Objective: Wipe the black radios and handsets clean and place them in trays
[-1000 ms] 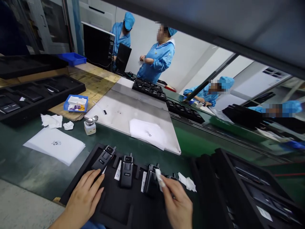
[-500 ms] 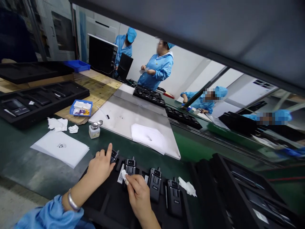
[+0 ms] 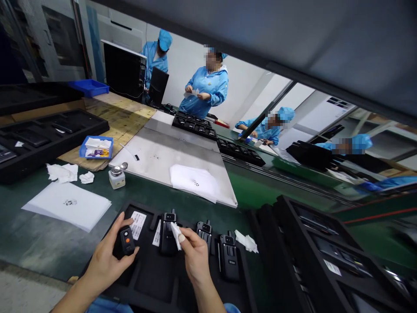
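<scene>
My left hand [image 3: 109, 256] grips a black handheld radio [image 3: 127, 240] by its sides, above the left part of a black foam tray [image 3: 153, 278]. An orange button and a grey one show on the radio's facing side. Between the thumb and fingers of my right hand [image 3: 195, 252] is a crumpled white tissue [image 3: 177, 234]. It hangs in front of a second radio [image 3: 167, 237] lying in the tray, and I cannot tell whether they touch. Two more radios, the middle one [image 3: 204, 230] and the right one [image 3: 230, 258], lie farther right. A white label sheet [image 3: 138, 224] sits in the left slot.
White paper sheets [image 3: 70, 203] and a pump bottle [image 3: 117, 178] stand left of the tray. A blue box [image 3: 81, 150] holds tissues and small packets. Stacked foam trays [image 3: 312, 243] rise at right. Several co-workers in blue, one person [image 3: 208, 87] standing, are across the bench.
My left hand has lifted the leftmost radio from the tray and turned it, uncovering the label sheet. My right hand keeps the tissue. The whole view has shifted slightly.
</scene>
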{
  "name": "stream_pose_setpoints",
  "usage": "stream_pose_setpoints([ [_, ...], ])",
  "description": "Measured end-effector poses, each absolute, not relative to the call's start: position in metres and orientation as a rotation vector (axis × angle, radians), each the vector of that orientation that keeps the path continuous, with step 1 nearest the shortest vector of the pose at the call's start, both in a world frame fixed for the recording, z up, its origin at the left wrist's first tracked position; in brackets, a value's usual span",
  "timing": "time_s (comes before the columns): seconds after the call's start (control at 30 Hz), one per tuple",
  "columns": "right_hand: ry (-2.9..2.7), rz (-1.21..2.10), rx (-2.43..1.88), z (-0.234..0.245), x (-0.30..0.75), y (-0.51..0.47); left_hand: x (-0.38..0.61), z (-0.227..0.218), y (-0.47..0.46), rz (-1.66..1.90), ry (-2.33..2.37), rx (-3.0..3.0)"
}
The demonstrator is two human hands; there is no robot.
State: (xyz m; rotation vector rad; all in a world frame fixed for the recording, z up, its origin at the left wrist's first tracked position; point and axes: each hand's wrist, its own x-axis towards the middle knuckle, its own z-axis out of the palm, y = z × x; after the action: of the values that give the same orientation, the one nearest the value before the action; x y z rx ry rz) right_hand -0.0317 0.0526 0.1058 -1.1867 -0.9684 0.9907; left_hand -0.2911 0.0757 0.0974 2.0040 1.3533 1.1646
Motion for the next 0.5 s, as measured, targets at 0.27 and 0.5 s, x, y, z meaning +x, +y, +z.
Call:
stream_pose_setpoints([
  [0.27,-0.455,1.413,-0.954,0.117,-0.042,0.069,-0.292,0.090,0.076,1.195,1.372,1.825],
  [0.5,-0.828,1.141,-1.131,0.134,-0.048,0.087,-0.299,0.082,0.080,1.165,1.334,1.735],
])
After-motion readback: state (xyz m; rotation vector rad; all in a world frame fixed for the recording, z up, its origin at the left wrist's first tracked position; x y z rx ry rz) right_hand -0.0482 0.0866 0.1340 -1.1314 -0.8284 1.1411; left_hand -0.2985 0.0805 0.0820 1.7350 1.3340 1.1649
